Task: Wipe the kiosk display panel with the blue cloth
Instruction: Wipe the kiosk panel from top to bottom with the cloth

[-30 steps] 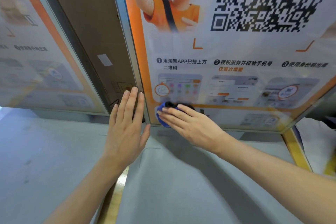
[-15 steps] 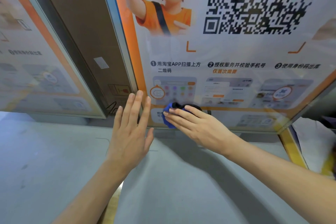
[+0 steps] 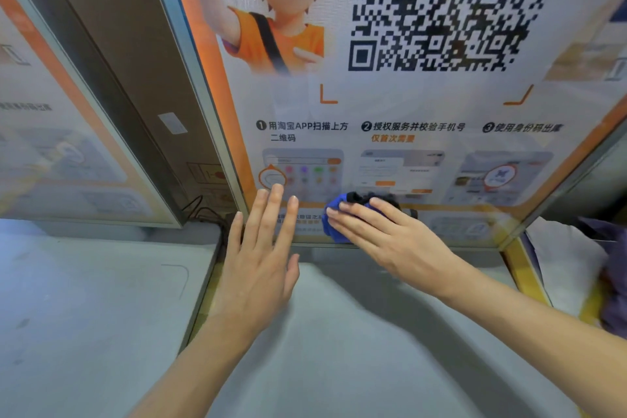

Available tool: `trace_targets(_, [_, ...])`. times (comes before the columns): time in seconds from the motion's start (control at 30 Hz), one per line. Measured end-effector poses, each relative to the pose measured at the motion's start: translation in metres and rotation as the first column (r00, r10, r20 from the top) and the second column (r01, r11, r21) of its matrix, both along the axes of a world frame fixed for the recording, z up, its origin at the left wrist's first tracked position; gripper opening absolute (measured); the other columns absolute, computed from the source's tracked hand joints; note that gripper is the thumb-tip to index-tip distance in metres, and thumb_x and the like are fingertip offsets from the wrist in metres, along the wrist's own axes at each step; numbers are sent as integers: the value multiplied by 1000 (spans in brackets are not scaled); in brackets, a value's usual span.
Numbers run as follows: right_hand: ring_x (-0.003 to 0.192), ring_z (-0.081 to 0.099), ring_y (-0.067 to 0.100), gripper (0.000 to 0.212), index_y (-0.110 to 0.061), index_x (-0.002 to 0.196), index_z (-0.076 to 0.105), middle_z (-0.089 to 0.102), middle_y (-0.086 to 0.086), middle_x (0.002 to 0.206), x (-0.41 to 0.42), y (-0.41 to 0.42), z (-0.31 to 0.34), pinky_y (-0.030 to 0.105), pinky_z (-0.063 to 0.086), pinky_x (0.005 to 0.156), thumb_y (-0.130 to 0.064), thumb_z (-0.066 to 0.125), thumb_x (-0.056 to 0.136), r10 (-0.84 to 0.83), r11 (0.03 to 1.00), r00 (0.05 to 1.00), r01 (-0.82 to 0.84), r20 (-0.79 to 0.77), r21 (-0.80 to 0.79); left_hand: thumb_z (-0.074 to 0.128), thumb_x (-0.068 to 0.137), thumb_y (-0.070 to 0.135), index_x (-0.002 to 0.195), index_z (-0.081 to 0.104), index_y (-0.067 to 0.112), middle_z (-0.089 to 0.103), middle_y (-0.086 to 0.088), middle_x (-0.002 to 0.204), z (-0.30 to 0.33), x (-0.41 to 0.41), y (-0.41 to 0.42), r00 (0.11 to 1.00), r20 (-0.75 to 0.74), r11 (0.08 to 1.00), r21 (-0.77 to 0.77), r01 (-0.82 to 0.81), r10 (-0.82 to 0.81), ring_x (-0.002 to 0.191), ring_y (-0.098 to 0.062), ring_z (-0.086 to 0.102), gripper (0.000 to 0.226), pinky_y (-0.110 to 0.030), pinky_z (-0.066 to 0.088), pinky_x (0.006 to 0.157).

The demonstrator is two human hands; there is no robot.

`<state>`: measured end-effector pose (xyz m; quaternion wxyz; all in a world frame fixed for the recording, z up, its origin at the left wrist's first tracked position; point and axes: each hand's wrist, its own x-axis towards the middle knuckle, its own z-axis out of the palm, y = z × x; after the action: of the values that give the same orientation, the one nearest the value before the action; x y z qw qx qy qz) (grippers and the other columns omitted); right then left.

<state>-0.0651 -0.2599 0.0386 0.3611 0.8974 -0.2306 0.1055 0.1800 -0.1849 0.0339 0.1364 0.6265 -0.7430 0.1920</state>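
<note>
Low on the kiosk display panel (image 3: 424,105), near its bottom edge, the right hand (image 3: 390,241) is pressing the blue cloth (image 3: 334,219) flat against the surface with straight fingers (image 3: 353,214). Just beside it, the left hand (image 3: 261,258) is resting open-fingered on the panel's lower left corner.

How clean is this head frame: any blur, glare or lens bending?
Head view: wide-angle bending bows the display panel frame; its QR code smears toward the right; hazy reflections wash the lower graphics; right hand on the blue cloth and left hand look slightly soft.
</note>
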Motion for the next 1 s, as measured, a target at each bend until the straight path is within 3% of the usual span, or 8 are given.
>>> trace_targets(0.17, [152, 17, 23, 53, -6, 157, 21, 19, 6, 165, -5, -9, 23, 43, 15, 123, -2, 19, 104, -45, 999, 969, 46, 241, 3, 73, 81, 32, 154, 30, 9, 14, -16, 163, 4, -23, -5, 999, -8, 998, -45, 50, -50, 150, -34, 20, 88, -59, 35, 111])
trace_targets(0.23, [151, 20, 24, 52, -5, 157, 22, 21, 6, 165, -11, -8, 16, 43, 17, 123, -2, 20, 105, -35, 999, 984, 36, 173, -2, 72, 81, 31, 155, 29, 9, 14, -16, 164, 7, -34, -9, 998, -3, 998, -43, 56, -56, 150, -35, 19, 88, -58, 35, 111])
trace_targets(0.33, [149, 25, 23, 55, -5, 157, 21, 21, 6, 164, -27, -2, -4, 42, 19, 122, 0, 15, 102, 7, 1000, 998, -5, -59, 23, 73, 80, 32, 154, 30, 9, 15, -17, 163, 9, -44, -10, 1000, 23, 1000, -19, 20, -20, 149, -36, 20, 89, -58, 37, 110])
trace_targets(0.4, [149, 27, 22, 57, -5, 156, 23, 20, 5, 164, -36, -1, -6, 40, 20, 121, 1, 9, 101, 13, 999, 994, -9, -107, 42, 74, 79, 33, 154, 30, 9, 14, -16, 162, 8, -47, -8, 999, 37, 1000, -7, -5, 5, 149, -36, 21, 90, -58, 37, 109])
trace_targets(0.63, [151, 22, 24, 54, -5, 156, 25, 24, 6, 164, -54, -9, 19, 43, 19, 122, 2, 19, 103, -39, 999, 976, 35, 213, 19, 71, 81, 31, 156, 26, 12, 7, -14, 165, -2, -58, -8, 999, 11, 998, -38, 41, -40, 151, -33, 16, 90, -58, 32, 113])
trace_targets(0.73, [150, 23, 24, 55, -5, 156, 24, 20, 6, 164, -68, -7, 4, 43, 19, 122, 4, 18, 102, -19, 1000, 997, 18, 77, 19, 69, 82, 31, 157, 23, 13, 5, -13, 165, -5, -67, -12, 999, 14, 999, -20, 51, -51, 152, -33, 13, 90, -58, 31, 114])
trace_targets(0.83, [150, 22, 23, 65, -5, 157, 19, 16, 5, 165, -84, -4, -8, 42, 17, 122, 2, 39, 96, -8, 998, 995, 14, -103, 55, 69, 82, 31, 157, 23, 12, 3, -13, 165, -6, -69, -13, 999, 30, 1000, -8, 21, -20, 152, -33, 11, 90, -58, 30, 114])
trace_targets(1.0, [152, 15, 24, 56, -6, 158, 17, 14, 5, 166, -94, -7, 8, 42, 9, 124, 2, 24, 102, -65, 997, 995, 63, 78, 34, 69, 82, 31, 157, 21, 12, 0, -13, 166, -7, -74, -11, 999, 23, 999, -31, 26, -25, 153, -33, 9, 91, -58, 27, 116])
